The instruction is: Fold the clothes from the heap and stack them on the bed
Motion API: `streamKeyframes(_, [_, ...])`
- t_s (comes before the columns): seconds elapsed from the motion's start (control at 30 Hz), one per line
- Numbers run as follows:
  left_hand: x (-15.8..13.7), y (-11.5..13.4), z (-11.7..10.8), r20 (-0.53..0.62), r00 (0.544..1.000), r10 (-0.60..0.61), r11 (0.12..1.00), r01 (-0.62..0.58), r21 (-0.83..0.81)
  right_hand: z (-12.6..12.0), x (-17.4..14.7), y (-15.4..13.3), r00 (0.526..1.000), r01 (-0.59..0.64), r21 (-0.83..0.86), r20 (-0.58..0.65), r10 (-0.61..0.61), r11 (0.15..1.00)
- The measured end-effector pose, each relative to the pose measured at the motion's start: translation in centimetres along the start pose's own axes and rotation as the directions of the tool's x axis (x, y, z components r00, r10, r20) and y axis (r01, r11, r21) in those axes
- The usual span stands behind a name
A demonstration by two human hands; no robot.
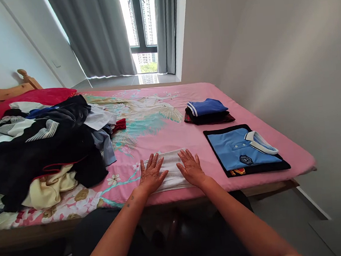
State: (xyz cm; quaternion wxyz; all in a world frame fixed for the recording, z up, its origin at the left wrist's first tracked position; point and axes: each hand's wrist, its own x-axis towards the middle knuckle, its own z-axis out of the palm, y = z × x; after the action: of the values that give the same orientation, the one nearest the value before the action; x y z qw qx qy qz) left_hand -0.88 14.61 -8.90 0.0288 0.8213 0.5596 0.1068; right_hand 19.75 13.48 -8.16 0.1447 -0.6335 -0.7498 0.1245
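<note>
A light grey folded garment (172, 169) lies flat near the front edge of the bed; its exact kind I cannot tell. My left hand (153, 173) rests palm down on its left side with the fingers spread. On the right side, my right hand (191, 168) presses flat too, fingers apart. Neither hand grips anything. To the right, a light blue polo shirt (235, 148) with a white collar lies folded on top of black clothing. Behind it sits a stack topped by a folded blue garment (207, 106).
A large heap of loose clothes (60, 142) covers the left of the bed, before a red pillow (43, 96). The pink flowered bedsheet (165, 136) shows between heap and stacks. A wall (272, 54) runs along the right, and grey curtains (97, 30) hang by the window.
</note>
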Motion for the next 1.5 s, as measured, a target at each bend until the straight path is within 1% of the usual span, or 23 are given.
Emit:
streamKeyframes(0.07, [0.1,0.0,0.2,0.002,1.0,-0.025,1.0,0.025,-0.004,0.6,0.6,0.1,0.998,0.025,-0.032,0.062,-0.023,0.999])
streamKeyframes(0.13, [0.1,-0.4,1.0,0.078,0.991,-0.112,0.992,0.117,-0.054,1.5,1.1,0.6,0.986,-0.013,-0.025,0.163,0.017,1.0])
streamKeyframes(0.2, [-0.1,-1.1,1.7,0.133,0.973,-0.186,0.97,0.203,-0.134,2.1,1.5,1.5,0.978,-0.081,0.087,0.201,0.062,0.993])
streamKeyframes(0.27, [0.0,-2.3,2.2,0.092,0.958,-0.271,0.93,0.285,-0.23,2.0,2.1,2.8,0.982,-0.172,0.292,0.124,0.141,0.941])
streamKeyframes(0.3, [0.0,-2.9,2.2,0.053,0.938,-0.342,0.895,0.343,-0.284,1.7,2.5,3.6,0.975,-0.22,0.386,0.086,0.203,0.896])
streamKeyframes(0.37, [0.3,-4.3,1.7,0.044,0.861,-0.507,0.767,0.474,-0.432,0.9,3.5,5.1,0.944,-0.314,0.502,0.077,0.32,0.806])
streamKeyframes(0.43, [0.7,-5.6,0.9,0.14,0.788,-0.599,0.61,0.563,-0.557,0.2,4.5,6.3,0.922,-0.382,0.535,0.159,0.354,0.754])
streamKeyframes(0.47, [0.9,-6.0,0.5,0.204,0.77,-0.604,0.546,0.587,-0.598,-0.1,5.0,6.6,0.912,-0.41,0.55,0.219,0.347,0.728])
streamKeyframes(0.6, [1.4,-6.3,-0.9,0.39,0.778,-0.492,0.404,0.601,-0.689,-0.3,6.5,6.8,0.867,-0.487,0.6,0.418,0.271,0.635])
streamKeyframes(0.7, [1.6,-6.0,-2.2,0.469,0.793,-0.389,0.3,0.591,-0.749,-1.2,7.0,6.4,0.864,-0.481,0.654,0.465,0.192,0.584])
streamKeyframes(0.8, [2.1,-5.7,-4.2,0.422,0.836,-0.351,0.237,0.515,-0.824,-4.1,7.3,6.2,0.909,-0.386,0.751,0.41,0.08,0.535])
streamKeyframes(0.87, [2.8,-5.5,-5.9,0.33,0.876,-0.352,0.212,0.418,-0.883,-6.5,7.4,6.1,0.956,-0.256,0.825,0.293,0.005,0.503])
streamKeyframes(0.93, [3.1,-5.2,-7.1,0.127,0.918,-0.375,0.306,0.252,-0.918,-8.4,7.0,6.1,0.993,-0.059,0.856,0.101,-0.054,0.513])
streamKeyframes(1.0, [2.7,-5.0,-7.2,-0.158,0.929,-0.336,0.553,0.058,-0.831,-8.9,5.8,6.5,0.989,0.151,0.783,-0.114,-0.099,0.604])
streamKeyframes(1.03, [2.0,-4.9,-6.7,-0.27,0.926,-0.265,0.686,-0.016,-0.727,-8.5,4.9,6.9,0.971,0.233,0.705,-0.199,-0.129,0.67])
streamKeyframes(1.07, [1.0,-4.9,-6.0,-0.322,0.931,-0.171,0.794,-0.063,-0.604,-7.8,3.8,7.6,0.955,0.286,0.615,-0.247,-0.166,0.735])
streamKeyframes(1.13, [-1.5,-5.3,-3.9,-0.252,0.968,-0.01,0.909,-0.096,-0.406,-5.5,1.4,9.4,0.94,0.326,0.464,-0.25,-0.232,0.824])
streamKeyframes(1.17, [-2.9,-5.6,-2.9,-0.184,0.982,0.034,0.936,-0.096,-0.339,-4.2,0.2,10.4,0.948,0.306,0.424,-0.22,-0.231,0.852])
streamKeyframes(1.23, [-5.1,-6.2,-1.4,-0.092,0.995,0.05,0.963,-0.072,-0.26,-2.2,-1.7,11.9,0.975,0.197,0.404,-0.177,-0.135,0.893])
streamKeyframes(1.3, [-5.8,-6.2,-1.2,-0.102,0.995,0.016,0.968,-0.041,-0.246,-1.4,-2.5,12.0,0.977,0.108,0.407,-0.214,-0.02,0.907])
streamKeyframes(1.37, [-4.9,-5.1,-2.0,-0.17,0.985,0.011,0.968,-0.053,-0.244,-1.6,-1.9,10.4,0.951,0.138,0.373,-0.307,-0.018,0.917])
streamKeyframes(1.43, [-3.0,-3.1,-2.9,-0.229,0.972,0.051,0.974,-0.099,-0.203,-2.2,-0.7,7.5,0.922,0.219,0.286,-0.374,-0.102,0.933])
streamKeyframes(1.5, [-1.3,-0.8,-3.0,-0.236,0.968,0.083,0.985,-0.116,-0.126,-2.2,0.5,4.7,0.917,0.243,0.171,-0.361,-0.169,0.955])
